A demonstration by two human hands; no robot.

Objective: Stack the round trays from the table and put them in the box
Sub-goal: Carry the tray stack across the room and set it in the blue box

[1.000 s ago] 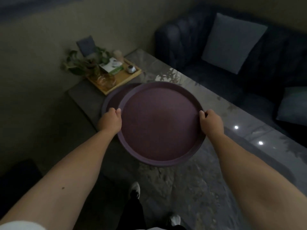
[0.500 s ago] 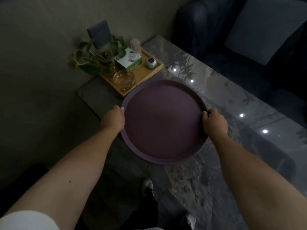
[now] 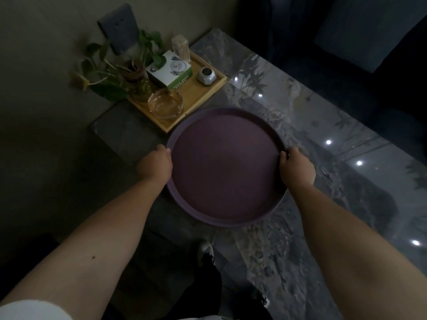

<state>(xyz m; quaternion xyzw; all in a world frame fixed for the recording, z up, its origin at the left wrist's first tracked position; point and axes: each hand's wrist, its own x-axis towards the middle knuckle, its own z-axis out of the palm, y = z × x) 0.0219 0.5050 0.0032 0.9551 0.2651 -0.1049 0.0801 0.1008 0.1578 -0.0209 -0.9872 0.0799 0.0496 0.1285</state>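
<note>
A large round purple tray (image 3: 225,167) lies flat over the near corner of the dark marble table (image 3: 323,172). My left hand (image 3: 155,165) grips its left rim and my right hand (image 3: 297,166) grips its right rim. A thin outer edge shows along the tray's left side, so a second tray may lie directly beneath it; I cannot tell for sure. No box is in view.
A wooden tray (image 3: 203,98) at the table's far corner touches the purple tray's far rim; it holds a glass ashtray (image 3: 165,103), a white-green carton (image 3: 171,73), a small jar (image 3: 206,75) and a potted plant (image 3: 120,72). A dark sofa with a grey cushion (image 3: 367,28) runs behind the table.
The purple tray moved left over the second purple tray that showed beneath it, now covering it. The view tilted down and closer; both hands kept their grip on the rim.
</note>
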